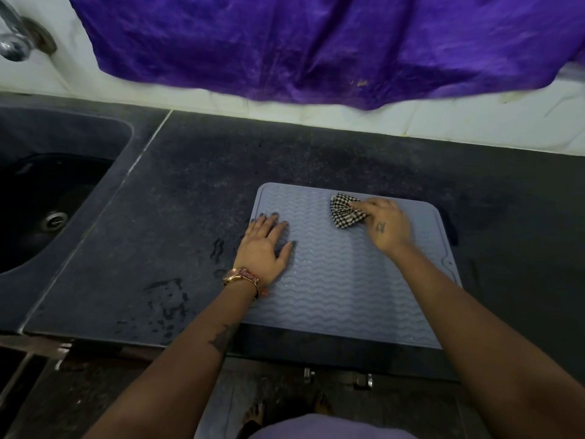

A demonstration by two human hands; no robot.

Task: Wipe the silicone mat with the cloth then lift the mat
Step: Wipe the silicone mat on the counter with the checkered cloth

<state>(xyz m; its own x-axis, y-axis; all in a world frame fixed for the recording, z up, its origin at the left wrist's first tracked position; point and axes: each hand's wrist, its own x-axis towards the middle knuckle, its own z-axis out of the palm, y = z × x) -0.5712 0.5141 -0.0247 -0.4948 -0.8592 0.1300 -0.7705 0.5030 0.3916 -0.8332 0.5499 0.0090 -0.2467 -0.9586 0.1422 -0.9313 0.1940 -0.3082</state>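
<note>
while wiping: right hand (387,224) pinching cloth (345,211) at far edge of mat (332,280).
left hand (267,245) spread flat, pinning left edge; unwiped mat lying nearward.

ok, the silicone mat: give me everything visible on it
The silicone mat is a pale grey-blue, roughly square sheet with rounded corners, a raised rim and a wavy ribbed surface. It looks soft and rubbery and lies flat on the dark countertop, its near edge at the counter's front edge. The left hand presses flat on its left side, fingers spread. The right hand holds a bunched black-and-white checked cloth against its far part. Both forearms cross over it.
</note>
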